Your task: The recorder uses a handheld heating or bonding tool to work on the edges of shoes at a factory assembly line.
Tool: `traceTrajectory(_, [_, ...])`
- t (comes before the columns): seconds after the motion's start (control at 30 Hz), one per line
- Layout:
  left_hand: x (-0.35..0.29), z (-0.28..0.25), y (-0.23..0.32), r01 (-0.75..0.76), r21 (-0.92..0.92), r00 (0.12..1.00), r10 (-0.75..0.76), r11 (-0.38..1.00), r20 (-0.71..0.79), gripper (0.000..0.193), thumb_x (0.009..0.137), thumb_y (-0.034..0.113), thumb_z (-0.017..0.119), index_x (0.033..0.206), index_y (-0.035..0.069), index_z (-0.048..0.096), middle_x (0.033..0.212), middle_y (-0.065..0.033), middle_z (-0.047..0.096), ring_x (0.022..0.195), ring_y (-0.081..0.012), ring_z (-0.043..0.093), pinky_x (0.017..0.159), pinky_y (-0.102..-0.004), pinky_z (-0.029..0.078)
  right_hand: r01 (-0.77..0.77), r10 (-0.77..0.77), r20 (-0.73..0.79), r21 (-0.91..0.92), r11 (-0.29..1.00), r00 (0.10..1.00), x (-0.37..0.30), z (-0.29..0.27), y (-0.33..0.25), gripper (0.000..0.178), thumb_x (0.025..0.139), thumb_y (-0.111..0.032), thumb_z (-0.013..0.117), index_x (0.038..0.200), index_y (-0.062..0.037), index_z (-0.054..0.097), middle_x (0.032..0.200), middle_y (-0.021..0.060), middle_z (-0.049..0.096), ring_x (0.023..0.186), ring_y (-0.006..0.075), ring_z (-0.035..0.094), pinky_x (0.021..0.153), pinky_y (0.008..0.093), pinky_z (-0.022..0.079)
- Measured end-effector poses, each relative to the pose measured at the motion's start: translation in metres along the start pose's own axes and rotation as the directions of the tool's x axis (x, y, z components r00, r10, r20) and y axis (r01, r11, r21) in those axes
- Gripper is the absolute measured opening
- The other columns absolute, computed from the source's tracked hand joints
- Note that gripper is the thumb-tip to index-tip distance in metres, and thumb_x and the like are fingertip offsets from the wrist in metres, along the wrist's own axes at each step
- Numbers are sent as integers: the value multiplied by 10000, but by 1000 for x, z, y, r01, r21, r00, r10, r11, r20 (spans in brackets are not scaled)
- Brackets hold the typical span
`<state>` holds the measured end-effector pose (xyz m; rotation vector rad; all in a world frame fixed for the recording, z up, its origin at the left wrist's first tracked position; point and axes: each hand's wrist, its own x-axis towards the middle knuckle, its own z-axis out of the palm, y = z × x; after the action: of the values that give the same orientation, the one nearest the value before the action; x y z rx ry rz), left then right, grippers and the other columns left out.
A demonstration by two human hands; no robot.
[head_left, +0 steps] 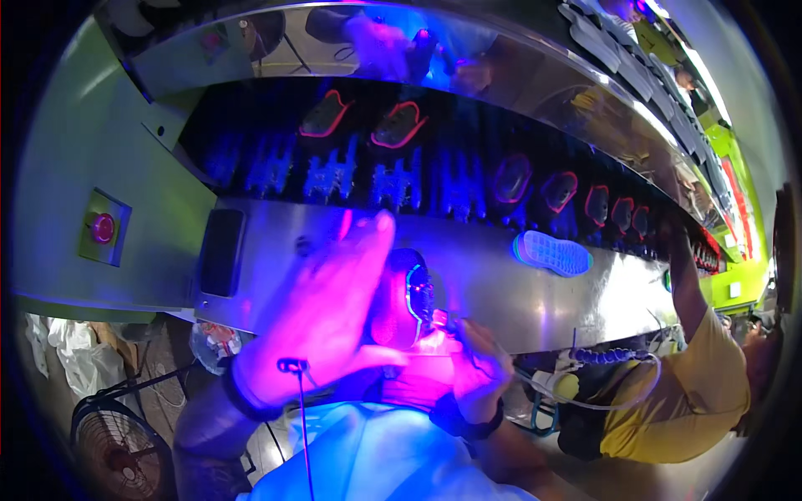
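Note:
In front of me is a dark shoe upper (404,292), lit purple, with a bright blue line glowing along its edge. My left hand (330,288) is beside its left side, fingers stretched out and thumb apart, somewhat blurred. Whether the palm touches the shoe I cannot tell. To the right and below the shoe, my right hand (482,359) has its fingers curled together near a small, bright pink glow. What it grips is washed out by the light. On the metal ledge (493,292) further right lies a shoe sole (551,254) with a glowing blue rim.
Beyond the ledge runs a dark rack with several shoe uppers (399,125) edged in glowing red. A dark flat rectangle (223,252) lies at left, near a red button (103,228). A fan (125,455) stands lower left. At right, a person in yellow (685,392) reaches toward the rack.

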<state>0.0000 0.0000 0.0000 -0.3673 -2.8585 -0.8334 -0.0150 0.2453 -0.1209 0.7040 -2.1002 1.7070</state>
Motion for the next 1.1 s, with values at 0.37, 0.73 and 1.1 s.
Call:
traceTrajectory(0.37, [-80, 27, -11, 147, -581, 984, -60, 801, 165, 1166, 742, 407, 927, 1537, -114, 251, 1437, -211, 535, 1393, -342, 493, 1179, -499, 330, -128, 111, 196, 73, 989, 974, 49, -16, -57, 331, 852, 11, 784, 1177, -48, 758, 1060, 100, 764, 932, 180, 731, 807, 308, 564])
traceTrajectory(0.73, [-105, 20, -24, 28, -480, 989, 44, 877, 138, 1223, 741, 342, 945, 1560, -124, 166, 1396, -283, 570, 1268, -380, 620, 1081, -451, 491, -156, 166, 355, -56, 986, 920, 49, -28, -71, 339, 846, 49, 776, 1177, -20, 749, 1047, 143, 768, 909, 235, 745, 781, 325, 570])
traceTrajectory(1.1, [-102, 26, -32, 141, -579, 990, -112, 803, 86, 1156, 751, 276, 926, 1571, -100, 203, 1453, -260, 492, 1299, -340, 575, 1092, -440, 462, -303, 282, 299, 25, 953, 912, -1, -23, -58, 343, 868, -29, 784, 1207, -11, 738, 1032, 152, 763, 952, 232, 735, 831, 338, 566])
